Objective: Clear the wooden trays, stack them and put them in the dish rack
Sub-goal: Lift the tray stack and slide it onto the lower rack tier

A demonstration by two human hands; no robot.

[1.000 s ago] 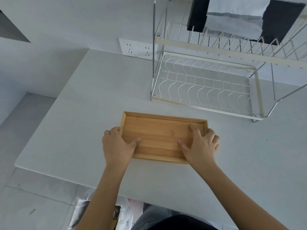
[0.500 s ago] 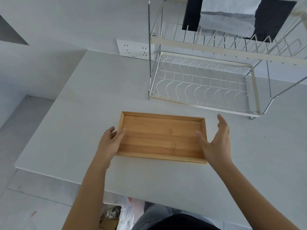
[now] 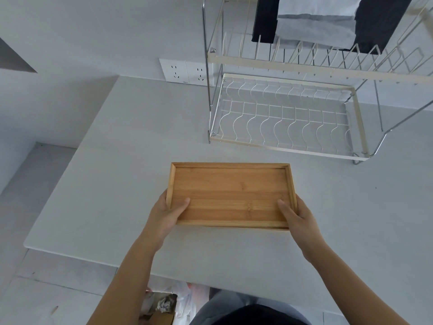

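An empty wooden tray stack [image 3: 232, 191] sits in the middle of the white counter [image 3: 112, 174]; a second edge shows under its near rim. My left hand [image 3: 167, 213] grips its left end, thumb lying inside the tray. My right hand [image 3: 297, 216] grips the right end the same way. Behind the tray, at the right, stands a two-tier wire dish rack [image 3: 285, 118] with both tiers bare.
Dark and grey cloths [image 3: 323, 19] hang behind the rack's upper tier. A double wall socket [image 3: 186, 71] sits left of the rack. The counter's near edge runs below my forearms, with bags and rubbish [image 3: 164, 303] on the floor under it.
My hands lifted off the tray's inside, spread out to its two ends, and have now closed on those ends. The tray looks slightly raised and squared to me.
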